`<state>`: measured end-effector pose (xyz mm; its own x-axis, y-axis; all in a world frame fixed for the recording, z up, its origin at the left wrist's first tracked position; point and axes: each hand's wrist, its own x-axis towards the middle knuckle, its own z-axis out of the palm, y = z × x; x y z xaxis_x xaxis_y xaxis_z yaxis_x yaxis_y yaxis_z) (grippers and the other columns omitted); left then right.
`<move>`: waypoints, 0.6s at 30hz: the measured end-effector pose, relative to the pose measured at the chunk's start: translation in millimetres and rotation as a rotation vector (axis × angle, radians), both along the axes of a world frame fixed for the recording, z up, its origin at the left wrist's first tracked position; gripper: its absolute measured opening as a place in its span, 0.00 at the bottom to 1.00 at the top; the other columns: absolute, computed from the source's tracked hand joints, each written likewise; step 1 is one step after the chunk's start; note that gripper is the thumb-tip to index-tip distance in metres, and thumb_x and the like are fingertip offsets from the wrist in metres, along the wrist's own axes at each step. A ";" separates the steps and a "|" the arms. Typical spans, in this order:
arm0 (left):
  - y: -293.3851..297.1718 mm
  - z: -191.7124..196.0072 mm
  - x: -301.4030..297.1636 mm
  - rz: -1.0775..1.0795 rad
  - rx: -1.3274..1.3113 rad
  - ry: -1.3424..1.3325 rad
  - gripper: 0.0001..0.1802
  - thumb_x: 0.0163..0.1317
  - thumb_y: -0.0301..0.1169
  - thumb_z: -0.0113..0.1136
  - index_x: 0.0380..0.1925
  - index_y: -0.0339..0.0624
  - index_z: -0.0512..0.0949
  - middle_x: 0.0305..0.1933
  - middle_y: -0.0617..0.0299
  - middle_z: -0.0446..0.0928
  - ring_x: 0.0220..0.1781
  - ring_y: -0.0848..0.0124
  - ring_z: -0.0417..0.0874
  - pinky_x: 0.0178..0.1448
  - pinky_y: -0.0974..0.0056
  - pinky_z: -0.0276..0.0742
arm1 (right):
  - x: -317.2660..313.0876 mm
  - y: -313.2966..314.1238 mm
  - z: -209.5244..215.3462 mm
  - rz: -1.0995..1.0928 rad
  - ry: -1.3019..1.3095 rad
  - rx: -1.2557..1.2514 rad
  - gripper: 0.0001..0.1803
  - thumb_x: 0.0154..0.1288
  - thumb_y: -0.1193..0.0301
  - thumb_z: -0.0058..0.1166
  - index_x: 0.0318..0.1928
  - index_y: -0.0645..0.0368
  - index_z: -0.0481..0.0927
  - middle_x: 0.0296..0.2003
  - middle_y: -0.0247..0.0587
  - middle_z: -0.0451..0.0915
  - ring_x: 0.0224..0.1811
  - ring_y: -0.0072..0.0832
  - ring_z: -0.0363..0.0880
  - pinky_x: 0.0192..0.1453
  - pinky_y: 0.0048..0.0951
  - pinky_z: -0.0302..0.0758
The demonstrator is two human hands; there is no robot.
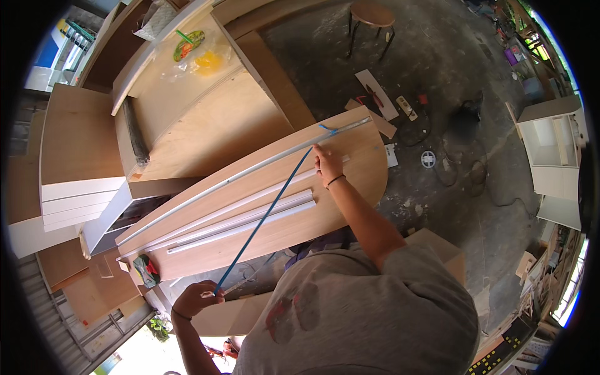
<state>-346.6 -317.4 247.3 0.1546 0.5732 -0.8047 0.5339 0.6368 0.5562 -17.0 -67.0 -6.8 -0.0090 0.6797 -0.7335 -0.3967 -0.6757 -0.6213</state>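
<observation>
A taut blue strap (pixel 269 209) runs from seven o'clock up toward one o'clock across the curved wooden panel (pixel 350 181). The left hand (pixel 197 299), low at seven o'clock, is clenched around the strap's near end. The right hand (pixel 328 164) presses fingers down on the panel beside the strap, near a long grey metal strip (pixel 237 175). White trim strips (pixel 250 219) lie just below.

free: bare panel (pixel 350 187) near right hand (pixel 328 164) | blocked: white strips (pixel 250 215), taut blue cord (pixel 269 212)
</observation>
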 end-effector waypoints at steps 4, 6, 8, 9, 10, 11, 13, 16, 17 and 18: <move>-1.3 11.6 -4.9 -0.063 -0.086 -0.046 0.09 0.53 0.29 0.63 0.35 0.42 0.80 0.37 0.62 0.80 0.41 0.72 0.80 0.50 0.67 0.73 | -2.9 2.5 -4.6 0.138 -0.074 0.001 0.15 0.56 0.55 0.59 0.24 0.45 0.68 0.18 0.21 0.67 0.14 0.12 0.62 0.13 0.16 0.55; -8.8 5.0 -6.6 -0.141 -0.148 0.042 0.10 0.52 0.33 0.64 0.35 0.45 0.81 0.36 0.64 0.81 0.42 0.73 0.80 0.50 0.66 0.73 | -7.8 5.5 -15.1 0.023 0.269 0.031 0.10 0.59 0.61 0.55 0.26 0.43 0.69 0.17 0.19 0.64 0.14 0.10 0.59 0.13 0.16 0.54; -15.5 -18.6 -13.9 -0.267 -0.189 0.130 0.12 0.50 0.39 0.65 0.35 0.50 0.82 0.35 0.63 0.82 0.41 0.70 0.81 0.48 0.64 0.73 | -2.1 4.7 20.0 0.011 0.481 -0.010 0.04 0.64 0.66 0.50 0.31 0.45 0.71 0.18 0.18 0.60 0.15 0.09 0.57 0.14 0.13 0.52; -31.5 -50.4 -25.7 -0.419 -0.158 0.239 0.11 0.49 0.41 0.64 0.32 0.52 0.83 0.34 0.61 0.82 0.38 0.68 0.81 0.45 0.61 0.74 | 1.7 4.5 21.1 0.021 0.506 0.031 0.04 0.65 0.64 0.49 0.34 0.47 0.72 0.18 0.18 0.59 0.15 0.09 0.55 0.13 0.13 0.51; -14.2 -58.6 -19.1 -0.514 -0.168 0.283 0.10 0.48 0.41 0.64 0.29 0.51 0.83 0.31 0.60 0.81 0.37 0.65 0.81 0.43 0.61 0.74 | 10.2 6.1 15.9 0.024 0.458 0.039 0.05 0.65 0.62 0.50 0.37 0.46 0.72 0.20 0.19 0.58 0.16 0.10 0.54 0.14 0.14 0.52; 0.6 -70.6 -14.0 -0.570 -0.162 0.293 0.11 0.46 0.40 0.64 0.28 0.49 0.83 0.29 0.58 0.81 0.35 0.63 0.81 0.41 0.59 0.74 | 19.4 7.6 11.1 0.068 0.460 0.079 0.06 0.66 0.62 0.49 0.38 0.47 0.72 0.21 0.18 0.59 0.18 0.09 0.56 0.15 0.13 0.53; 7.0 -110.3 -12.4 -0.604 -0.155 0.298 0.14 0.43 0.39 0.65 0.32 0.48 0.82 0.29 0.56 0.81 0.34 0.59 0.81 0.41 0.56 0.74 | 23.2 1.6 15.6 0.050 0.434 0.092 0.07 0.66 0.61 0.49 0.38 0.48 0.72 0.22 0.19 0.62 0.20 0.10 0.60 0.18 0.15 0.57; 20.7 -149.9 16.6 -0.689 0.053 0.505 0.20 0.44 0.35 0.59 0.40 0.44 0.78 0.40 0.52 0.79 0.46 0.54 0.78 0.48 0.53 0.74 | 30.3 -4.7 15.8 0.096 0.387 0.092 0.08 0.67 0.60 0.47 0.39 0.49 0.73 0.23 0.21 0.64 0.23 0.12 0.63 0.21 0.17 0.60; 53.2 -142.6 30.2 -0.584 0.096 0.503 0.20 0.46 0.35 0.56 0.41 0.43 0.77 0.43 0.52 0.78 0.48 0.53 0.77 0.51 0.52 0.73 | 31.6 -1.7 21.6 0.082 0.354 0.101 0.09 0.67 0.60 0.47 0.39 0.49 0.73 0.23 0.21 0.65 0.24 0.13 0.64 0.23 0.18 0.61; 86.4 -138.0 47.3 -0.520 0.180 0.499 0.19 0.47 0.34 0.55 0.41 0.42 0.77 0.42 0.52 0.78 0.48 0.53 0.77 0.52 0.51 0.72 | 35.0 -0.3 21.2 0.080 0.298 0.096 0.08 0.66 0.62 0.47 0.40 0.50 0.74 0.24 0.23 0.66 0.25 0.15 0.64 0.25 0.19 0.62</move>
